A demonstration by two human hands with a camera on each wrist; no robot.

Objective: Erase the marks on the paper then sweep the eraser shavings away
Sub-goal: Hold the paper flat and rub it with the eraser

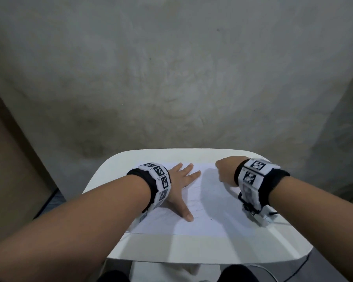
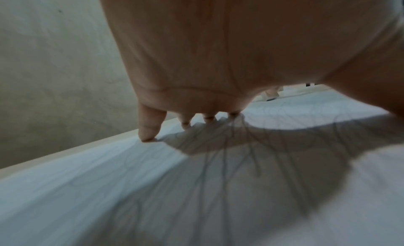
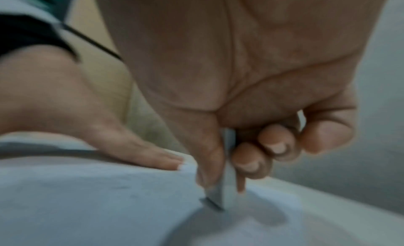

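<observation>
A white sheet of paper point(image 1: 204, 202) lies on a small white table point(image 1: 192, 249). My left hand point(image 1: 181, 184) presses flat on the sheet's left part, fingers straight and spread. Faint pencil scribbles point(image 2: 251, 154) cross the paper point(image 2: 109, 180) under that palm. My right hand point(image 1: 225, 169) is curled over the sheet's far right part. In the right wrist view its thumb and fingers pinch a pale eraser block point(image 3: 228, 194), whose lower end touches the paper point(image 3: 87, 206). The left hand point(image 3: 122, 146) lies just beyond it. A few dark specks point(image 1: 224, 218) sit on the sheet.
A rough grey wall point(image 1: 171, 78) stands right behind the table's far edge. A brown panel point(image 1: 8, 169) leans at the left. A thin cable point(image 1: 306, 261) hangs past the table's right front corner. The table's front strip point(image 1: 192, 245) lies bare below the sheet.
</observation>
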